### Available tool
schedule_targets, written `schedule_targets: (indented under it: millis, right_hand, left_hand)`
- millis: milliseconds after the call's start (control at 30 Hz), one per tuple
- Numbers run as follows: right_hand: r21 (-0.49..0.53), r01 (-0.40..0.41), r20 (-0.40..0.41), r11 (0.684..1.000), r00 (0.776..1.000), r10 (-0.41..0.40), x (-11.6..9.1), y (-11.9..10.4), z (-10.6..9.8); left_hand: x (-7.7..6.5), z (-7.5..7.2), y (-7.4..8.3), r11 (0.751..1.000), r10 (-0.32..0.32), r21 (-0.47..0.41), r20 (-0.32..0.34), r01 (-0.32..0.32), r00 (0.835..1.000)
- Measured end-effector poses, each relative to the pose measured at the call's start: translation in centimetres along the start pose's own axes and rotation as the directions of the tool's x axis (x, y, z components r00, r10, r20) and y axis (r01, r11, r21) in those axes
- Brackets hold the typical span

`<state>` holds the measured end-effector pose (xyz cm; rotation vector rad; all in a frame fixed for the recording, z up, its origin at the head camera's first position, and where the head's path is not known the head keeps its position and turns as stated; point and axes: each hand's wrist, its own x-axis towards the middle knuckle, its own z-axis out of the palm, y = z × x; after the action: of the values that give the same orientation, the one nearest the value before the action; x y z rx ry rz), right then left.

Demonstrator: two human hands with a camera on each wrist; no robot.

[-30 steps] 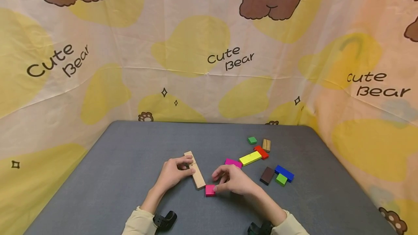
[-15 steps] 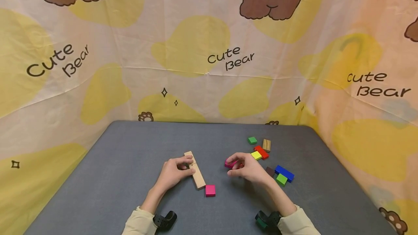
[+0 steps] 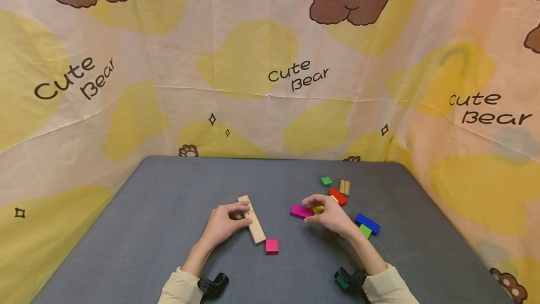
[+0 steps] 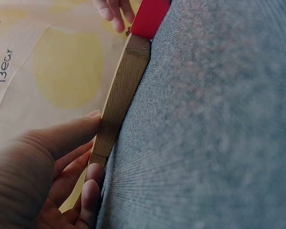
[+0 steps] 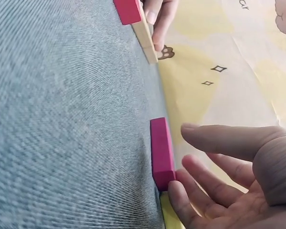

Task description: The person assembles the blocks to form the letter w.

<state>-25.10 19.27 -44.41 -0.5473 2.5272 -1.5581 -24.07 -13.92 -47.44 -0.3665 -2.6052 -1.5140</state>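
Observation:
Two plain wooden blocks (image 3: pixel 256 231) lie end to end in a slanting row at the table's middle. My left hand (image 3: pixel 225 221) holds the row near its seam, thumb on the near side and fingers on the far end, as the left wrist view shows. A pink block (image 3: pixel 272 247) touches or nearly touches the row's near end. To the right, my right hand (image 3: pixel 331 215) is spread over a magenta block (image 3: pixel 299 211) and a yellow block (image 5: pixel 170 212). In the right wrist view a fingertip is at the magenta block's (image 5: pixel 162 152) corner; the thumb stays apart from it.
Beyond the right hand lie a red block (image 3: pixel 339 196), a striped wood block (image 3: pixel 344 187) and a green block (image 3: pixel 326 181). A blue block (image 3: pixel 368 224) and a light green block (image 3: pixel 364 231) are beside the right wrist. A printed cloth (image 3: pixel 270 83) surrounds the grey table (image 3: pixel 177 186).
My right hand has let go of the pink block and moved right and away to the magenta and yellow blocks, now covering the dark brown block. The left hand has not moved.

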Motion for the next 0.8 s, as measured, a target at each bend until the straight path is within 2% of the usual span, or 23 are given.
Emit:
schedule_targets:
  millis: [300, 500, 800]
  right_hand:
    - [-0.067, -0.024, 0.026, 0.997, 0.999, 0.026, -0.10, -0.32, 0.13]
    - [-0.021, -0.058, 0.069, 0.998, 0.996, 0.060, -0.14, -0.55, 0.26]
    - [0.049, -0.037, 0.138, 0.998, 0.990, 0.030, 0.11, -0.14, 0.81]
  left_hand:
    - [-0.02, 0.01, 0.03, 1.000, 0.004, 0.002, -0.003, -0.004, 1.000]
    - [0.00, 0.03, 0.04, 1.000, 0.001, 0.009, -0.004, -0.001, 1.000]
    - [0.03, -0.01, -0.01, 1.000, 0.008, 0.002, -0.006, -0.008, 1.000]
